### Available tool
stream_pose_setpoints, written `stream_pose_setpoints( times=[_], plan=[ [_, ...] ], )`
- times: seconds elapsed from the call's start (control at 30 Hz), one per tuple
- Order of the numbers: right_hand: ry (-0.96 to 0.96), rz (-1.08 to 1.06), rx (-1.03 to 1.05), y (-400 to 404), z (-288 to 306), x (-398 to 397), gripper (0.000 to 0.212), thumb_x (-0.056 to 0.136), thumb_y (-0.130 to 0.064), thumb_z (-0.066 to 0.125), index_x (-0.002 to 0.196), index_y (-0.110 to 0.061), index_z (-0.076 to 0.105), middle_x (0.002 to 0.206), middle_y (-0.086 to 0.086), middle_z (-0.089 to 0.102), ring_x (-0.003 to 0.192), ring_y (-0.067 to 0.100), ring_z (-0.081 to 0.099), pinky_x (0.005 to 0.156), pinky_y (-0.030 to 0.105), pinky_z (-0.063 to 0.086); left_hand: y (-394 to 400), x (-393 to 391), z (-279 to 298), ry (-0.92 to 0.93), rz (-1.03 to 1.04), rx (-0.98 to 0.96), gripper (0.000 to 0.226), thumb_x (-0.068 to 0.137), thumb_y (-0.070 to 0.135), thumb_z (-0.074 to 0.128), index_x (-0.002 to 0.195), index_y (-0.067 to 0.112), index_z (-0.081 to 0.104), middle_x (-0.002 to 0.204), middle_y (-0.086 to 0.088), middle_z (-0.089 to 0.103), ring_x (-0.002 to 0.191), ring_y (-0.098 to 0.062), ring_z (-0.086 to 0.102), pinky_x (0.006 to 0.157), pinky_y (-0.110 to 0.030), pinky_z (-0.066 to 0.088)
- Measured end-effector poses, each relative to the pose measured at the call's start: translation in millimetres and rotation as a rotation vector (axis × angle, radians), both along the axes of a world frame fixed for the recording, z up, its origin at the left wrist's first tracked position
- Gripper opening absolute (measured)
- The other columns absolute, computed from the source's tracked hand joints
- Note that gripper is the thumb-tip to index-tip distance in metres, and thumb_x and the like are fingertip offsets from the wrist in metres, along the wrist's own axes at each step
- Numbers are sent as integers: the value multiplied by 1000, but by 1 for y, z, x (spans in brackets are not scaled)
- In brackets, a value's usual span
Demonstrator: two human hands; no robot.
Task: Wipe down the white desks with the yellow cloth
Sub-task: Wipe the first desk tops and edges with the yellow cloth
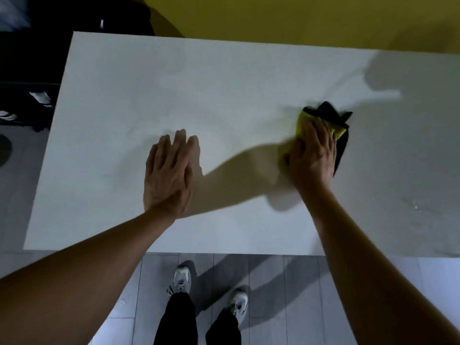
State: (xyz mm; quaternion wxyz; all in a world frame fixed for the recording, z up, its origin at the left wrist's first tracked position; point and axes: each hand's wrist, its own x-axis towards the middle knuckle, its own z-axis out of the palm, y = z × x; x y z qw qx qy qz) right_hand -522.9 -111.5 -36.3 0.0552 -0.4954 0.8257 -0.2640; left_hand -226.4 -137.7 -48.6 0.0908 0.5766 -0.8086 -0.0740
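Standing at the near edge of a white desk [124, 95], a person leaned both bare arms over it, and the head camera looked almost straight down. The left hand [169, 175] lay flat on the desktop a little toward seven o'clock from the middle of the view, palm down, its fingers straight and pressed close together, pointing to twelve o'clock and holding nothing. The right hand [312, 155] sat at about three o'clock from the left one, well apart from it, pressing down on the yellow cloth [302, 120]. Its fingers lay straight and only slightly spread across the cloth, aimed at twelve o'clock; whether the thumb curled under the fabric could not be told. The cloth was bunched beneath the palm, yellow showing at the hand's eleven and one o'clock, with a dark side or edging sticking out at twelve o'clock and trailing down past the hand at three o'clock. Hard shadows of both arms fell across the desk toward two o'clock. A faint wet or smeared patch [420, 207] showed on the surface at about four o'clock from the right hand, near the right border of the view. Beyond the far edge ran a yellow wall [273, 16]. At six o'clock, below the desk edge, two light sneakers [180, 280] and dark trouser legs stood on a grey tiled floor [286, 295].
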Motion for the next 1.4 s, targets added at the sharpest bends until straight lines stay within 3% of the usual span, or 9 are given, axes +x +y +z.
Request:
stream_pose_setpoints(
  times=[0.1, 0.3, 0.43, 0.73, 0.97, 1.1, 1.2, 1.33, 1.4],
  plan=[
    [-11, -35, 35, -12, 1, 15, 57, 90, -23, 42, 146, -13, 49, 155, 10, 42, 147, 28, 32, 123, 42, 17, -4, 0, -4, -9, 2, -8, 66, 105, 14, 43, 165, 27, 19, 173, -2, 17, 159, -33, 14, 130, -45, 11],
    [30, 490, 30, -68, 4, 114, 56, 89, -21, 48, 145, -15, 51, 151, 6, 47, 146, 24, 35, 122, 46, 18, -11, 2, -9, -49, 3, 3, 67, 108, 17, 42, 166, 29, 12, 174, -1, 11, 160, -31, 9, 130, -46, 11],
    [59, 643, -1, -86, 2, 133, 51, 95, -26, 47, 146, -19, 50, 152, -1, 47, 146, 19, 35, 123, 43, 18, -15, 1, -8, -23, -4, -1, 67, 107, 16, 47, 166, 26, 17, 173, -4, 16, 159, -34, 15, 129, -50, 16],
    [-3, 448, -62, -68, 6, 33, 55, 85, -13, 59, 140, -14, 58, 148, 9, 51, 140, 28, 43, 117, 46, 31, -17, 3, 0, -2, -14, 52, 66, 102, 22, 35, 165, 26, 19, 173, -3, 14, 159, -33, 13, 130, -48, 13],
    [-4, -10, 0, -48, 2, -27, 60, 92, -33, 56, 148, -12, 46, 158, 10, 38, 148, 28, 31, 118, 48, 31, -16, -1, 7, -21, 8, 88, 62, 104, 26, 29, 165, 24, 21, 173, -3, 15, 159, -33, 15, 129, -49, 16],
    [15, -40, 18, -55, 1, -17, 58, 94, -30, 52, 149, -13, 45, 159, 9, 36, 149, 27, 28, 121, 45, 27, -27, -7, 10, 44, 23, 61, 55, 98, 20, 40, 152, 14, 44, 163, -10, 37, 149, -39, 33, 123, -51, 25],
    [10, 8, -10, -65, 5, -6, 53, 96, -27, 52, 147, -11, 49, 157, 12, 39, 148, 31, 31, 120, 48, 28, -52, -21, 11, 126, -11, 29, 53, 98, 16, 46, 150, 7, 46, 160, -13, 41, 147, -36, 37, 124, -46, 26],
    [8, 351, -103, -109, 8, 48, 45, 89, -9, 61, 134, -3, 61, 143, 20, 53, 141, 36, 42, 115, 52, 33, -88, -47, 9, 185, -69, 12, 59, 101, 5, 52, 157, 1, 36, 166, -15, 34, 154, -34, 30, 127, -48, 24],
    [1, 492, -80, -133, 10, 81, 47, 89, -12, 57, 135, -8, 61, 144, 15, 55, 142, 32, 42, 117, 50, 32, -97, -55, 6, 171, -28, -7, 55, 102, 7, 55, 154, -2, 40, 162, -18, 39, 152, -36, 35, 126, -49, 27]
  ],
)
